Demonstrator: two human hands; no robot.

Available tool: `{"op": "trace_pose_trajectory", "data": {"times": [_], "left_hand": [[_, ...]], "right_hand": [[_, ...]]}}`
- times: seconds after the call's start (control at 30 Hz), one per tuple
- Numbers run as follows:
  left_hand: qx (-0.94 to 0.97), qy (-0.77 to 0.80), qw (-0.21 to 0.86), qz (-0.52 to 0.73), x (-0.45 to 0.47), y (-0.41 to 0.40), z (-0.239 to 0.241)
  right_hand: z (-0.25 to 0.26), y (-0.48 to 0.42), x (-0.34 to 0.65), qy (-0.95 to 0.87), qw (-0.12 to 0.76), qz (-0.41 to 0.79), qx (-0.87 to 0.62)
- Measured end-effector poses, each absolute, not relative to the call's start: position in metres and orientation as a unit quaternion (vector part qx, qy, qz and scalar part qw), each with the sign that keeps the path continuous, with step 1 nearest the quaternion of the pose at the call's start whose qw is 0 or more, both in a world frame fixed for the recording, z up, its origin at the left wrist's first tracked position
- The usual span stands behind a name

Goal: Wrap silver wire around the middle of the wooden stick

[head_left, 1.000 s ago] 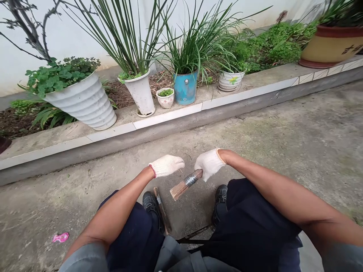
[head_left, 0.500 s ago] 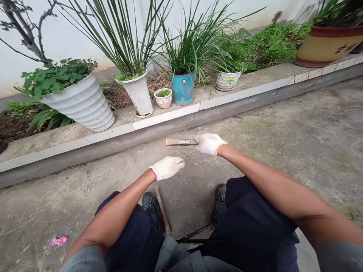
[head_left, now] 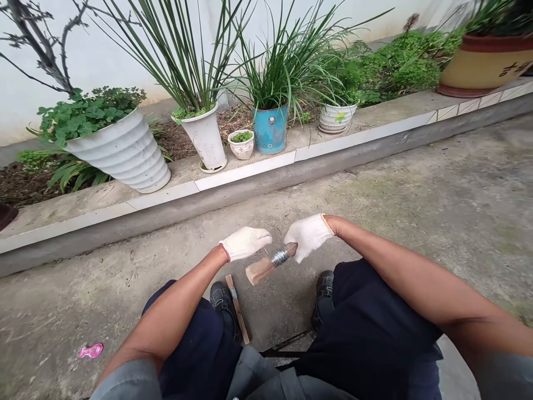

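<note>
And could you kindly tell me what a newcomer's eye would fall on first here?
Probably the wire-wrapped piece of wood held out in the gloved right hand, just below the middle of the view. Next might come the bright blue planter of long grassy leaves on the ledge beyond, and the small pink object on the ground at lower left.

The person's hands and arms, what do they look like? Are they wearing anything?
The left hand and right hand wear whitish knitted gloves. The left cuff has a reddish edge; the right cuff has a yellowish one. Both forearms are bare, below grey sleeves.
</note>
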State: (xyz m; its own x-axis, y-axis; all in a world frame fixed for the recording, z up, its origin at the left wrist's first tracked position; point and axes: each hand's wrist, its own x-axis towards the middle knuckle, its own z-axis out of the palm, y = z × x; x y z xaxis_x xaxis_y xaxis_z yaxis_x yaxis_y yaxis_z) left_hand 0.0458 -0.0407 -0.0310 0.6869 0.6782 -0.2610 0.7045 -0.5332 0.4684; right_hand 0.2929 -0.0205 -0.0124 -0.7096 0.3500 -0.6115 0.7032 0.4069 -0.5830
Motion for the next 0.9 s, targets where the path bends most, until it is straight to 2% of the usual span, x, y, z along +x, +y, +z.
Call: {"op": "trace_pose_trajectory", "data": {"times": [0.13, 0.23, 0.33, 0.43, 0.6, 0.73, 0.9], "left_hand": [[0.843, 0.443, 0.303, -0.034, 0.051, -0.045, -0.032], [0.849, 0.444, 0.284, -0.025, 0.052, -0.046, -0.030], [0.863, 0.434, 0.257, -0.026, 0.052, -0.047, -0.028], [0.873, 0.424, 0.239, -0.031, 0.051, -0.047, -0.028], [0.886, 0.414, 0.206, -0.018, 0.045, -0.042, -0.025], [0.884, 0.412, 0.220, -0.011, 0.039, -0.036, -0.022], [0.857, 0.412, 0.311, 0.006, 0.042, -0.040, -0.025]], "right_hand": [[-0.001, -0.013, 0.294, 0.789, 0.069, -0.444, 0.419], [-0.004, -0.003, 0.293, 0.775, -0.004, -0.363, 0.517], [-0.010, 0.009, 0.294, 0.771, -0.022, -0.265, 0.578], [-0.014, 0.016, 0.296, 0.771, 0.019, -0.183, 0.610], [-0.019, 0.005, 0.286, 0.794, 0.205, -0.128, 0.557], [-0.022, -0.012, 0.283, 0.851, 0.258, -0.240, 0.389], [-0.012, -0.017, 0.296, 0.835, 0.198, -0.402, 0.319]]}}
